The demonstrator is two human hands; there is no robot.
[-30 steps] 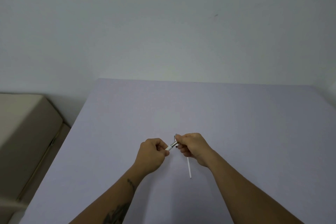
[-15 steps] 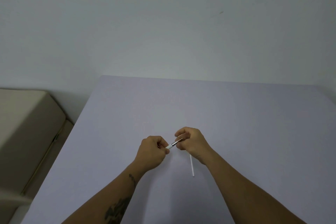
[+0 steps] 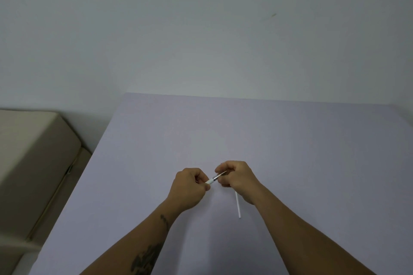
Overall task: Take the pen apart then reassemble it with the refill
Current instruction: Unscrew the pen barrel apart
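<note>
My left hand (image 3: 189, 187) is closed around the white pen barrel (image 3: 210, 182), of which only a short end shows. A silver metal tip section (image 3: 219, 176) sticks out of that end toward my right hand (image 3: 238, 177), whose fingers pinch its point. A thin white refill tube (image 3: 237, 204) slants down from under my right hand, its lower end near the lilac table (image 3: 290, 152). Whether the right hand holds the tube or it lies loose on the table I cannot tell.
A pale wall rises behind the table's far edge. To the left, below table height, stands a beige upholstered piece of furniture (image 3: 29, 152). Both forearms reach in from the bottom of the view.
The silver tip has turned from upright to slanting toward the right hand, which has shifted its fingers onto its point. Both hands stay together at the same spot.
</note>
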